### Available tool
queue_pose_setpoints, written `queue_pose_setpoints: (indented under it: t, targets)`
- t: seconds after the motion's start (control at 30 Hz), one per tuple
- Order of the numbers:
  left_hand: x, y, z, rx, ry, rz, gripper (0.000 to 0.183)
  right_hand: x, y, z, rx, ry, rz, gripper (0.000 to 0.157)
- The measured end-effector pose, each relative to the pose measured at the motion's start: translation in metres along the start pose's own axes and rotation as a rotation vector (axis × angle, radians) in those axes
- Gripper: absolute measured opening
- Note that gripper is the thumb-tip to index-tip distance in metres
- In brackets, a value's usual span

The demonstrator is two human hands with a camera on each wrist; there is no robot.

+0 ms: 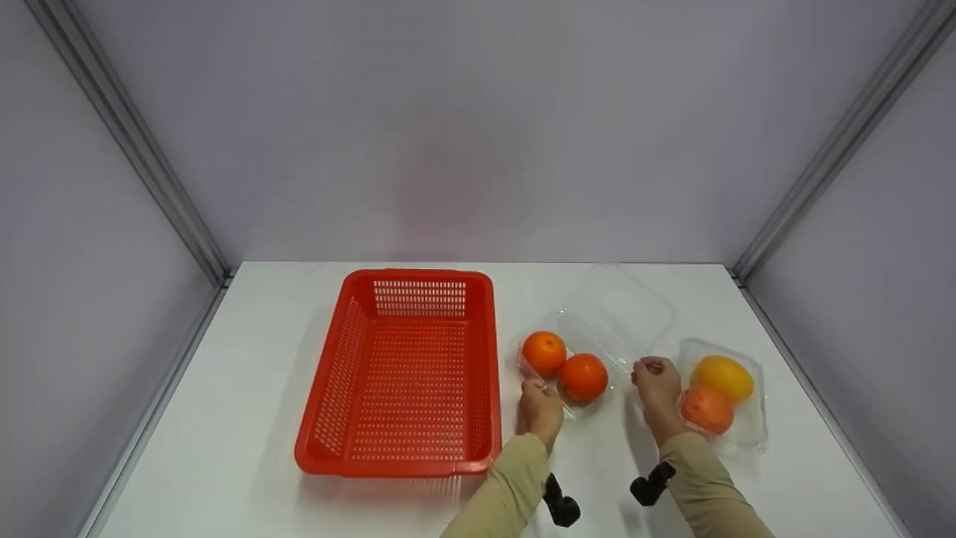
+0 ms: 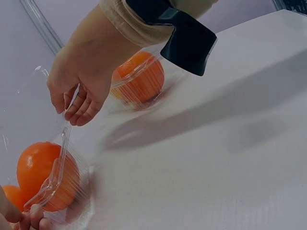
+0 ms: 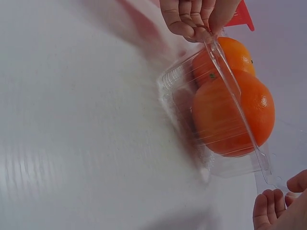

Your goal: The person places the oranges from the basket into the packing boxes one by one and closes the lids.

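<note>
A clear plastic clamshell box (image 3: 175,91) holds two oranges (image 1: 544,353), (image 1: 583,377), and its transparent lid (image 1: 620,306) is swung back behind them. My left hand (image 1: 541,409) pinches the box's rim at its near left corner. At the rim's other end, my right hand (image 1: 657,385) pinches the plastic edge between thumb and fingers, as the left wrist view shows. Both oranges sit in the base between the two hands.
Left of the box stands a red plastic basket (image 1: 494,373) with slotted walls. A second clear container (image 1: 750,430), right of my right hand, holds a yellow fruit (image 1: 722,378) and an orange fruit (image 1: 707,409). Grey-white panels surround the white table (image 1: 261,359).
</note>
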State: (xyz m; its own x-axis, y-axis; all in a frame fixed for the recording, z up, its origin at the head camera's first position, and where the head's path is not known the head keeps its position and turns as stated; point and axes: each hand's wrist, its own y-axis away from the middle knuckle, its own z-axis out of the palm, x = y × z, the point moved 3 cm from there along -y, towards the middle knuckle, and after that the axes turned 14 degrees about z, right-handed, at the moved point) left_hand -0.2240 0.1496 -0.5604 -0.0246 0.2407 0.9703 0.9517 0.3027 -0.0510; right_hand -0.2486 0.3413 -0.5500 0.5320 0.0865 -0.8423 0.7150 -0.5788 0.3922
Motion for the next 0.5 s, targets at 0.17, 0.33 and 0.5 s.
queue_pose_setpoints:
  t: [0.17,0.33,0.5]
  targets:
    - [0.000,0.000,0.000,-0.008,-0.009,-0.006,0.004,-0.003,0.001,-0.004,0.002,0.044,-0.004,0.027]
    - [0.000,0.000,0.000,-0.016,-0.002,0.002,0.005,-0.008,0.003,-0.009,-0.007,0.100,-0.009,0.030]
    - [0.000,0.000,0.000,-0.013,0.008,0.016,0.005,-0.016,0.004,-0.015,0.013,0.107,-0.025,0.030]
